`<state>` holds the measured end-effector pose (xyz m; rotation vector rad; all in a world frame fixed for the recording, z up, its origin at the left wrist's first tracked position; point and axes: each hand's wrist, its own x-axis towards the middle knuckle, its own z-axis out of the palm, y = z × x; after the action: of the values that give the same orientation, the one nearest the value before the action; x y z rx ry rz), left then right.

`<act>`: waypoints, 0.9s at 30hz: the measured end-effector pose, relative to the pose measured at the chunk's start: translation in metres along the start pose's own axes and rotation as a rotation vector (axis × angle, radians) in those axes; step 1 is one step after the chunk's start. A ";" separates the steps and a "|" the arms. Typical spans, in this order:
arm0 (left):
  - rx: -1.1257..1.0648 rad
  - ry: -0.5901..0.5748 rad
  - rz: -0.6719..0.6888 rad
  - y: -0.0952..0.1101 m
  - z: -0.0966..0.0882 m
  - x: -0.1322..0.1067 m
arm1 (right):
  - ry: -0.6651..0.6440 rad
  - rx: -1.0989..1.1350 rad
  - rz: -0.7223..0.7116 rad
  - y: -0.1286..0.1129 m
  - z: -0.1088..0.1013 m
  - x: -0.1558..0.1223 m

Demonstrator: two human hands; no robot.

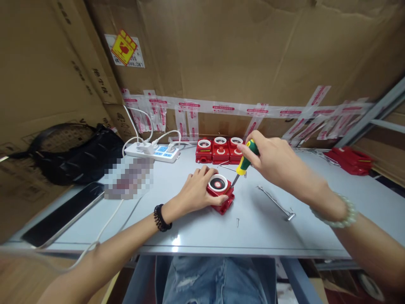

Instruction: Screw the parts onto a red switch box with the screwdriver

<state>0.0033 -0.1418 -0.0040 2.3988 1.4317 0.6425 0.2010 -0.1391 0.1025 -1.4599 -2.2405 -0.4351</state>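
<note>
A red box [226, 204] with a white ring and dark centre on top sits on the table in front of me. My left hand [202, 188] grips it from the left, thumb along the near side and fingers over the far side. In my right hand [268, 158] is a screwdriver [242, 165] with a green and yellow handle, held tilted. Its tip meets the box's right corner; whether a screw sits under it is hard to see. A loose screw [238, 222] lies just nearer to me.
Three similar red boxes [220, 151] stand at the back, and another red part [352, 160] lies far right. A metal T-shaped wrench [276, 203] rests right of centre. Leftward are a white power strip [155, 151], a phone [65, 213], a cable and a black bag [76, 152].
</note>
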 end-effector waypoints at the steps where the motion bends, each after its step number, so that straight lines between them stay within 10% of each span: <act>1: 0.004 -0.003 -0.001 0.000 0.000 0.000 | -0.038 0.041 -0.078 0.000 -0.005 -0.001; 6: 0.017 -0.016 -0.008 0.001 -0.001 -0.001 | -0.202 0.077 -0.333 -0.004 -0.021 -0.005; 12: 0.025 -0.018 -0.002 0.000 0.000 0.000 | -0.008 -0.178 -0.151 -0.007 -0.009 0.006; 20: 0.025 -0.024 -0.007 0.001 -0.001 0.000 | -0.297 0.048 -0.352 -0.005 -0.026 0.007; 27: 0.024 -0.027 -0.007 0.001 0.000 0.000 | -0.290 -0.331 -0.189 -0.011 -0.030 0.015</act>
<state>0.0036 -0.1426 -0.0034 2.4104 1.4443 0.5921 0.1915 -0.1459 0.1361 -1.5579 -2.6504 -0.7241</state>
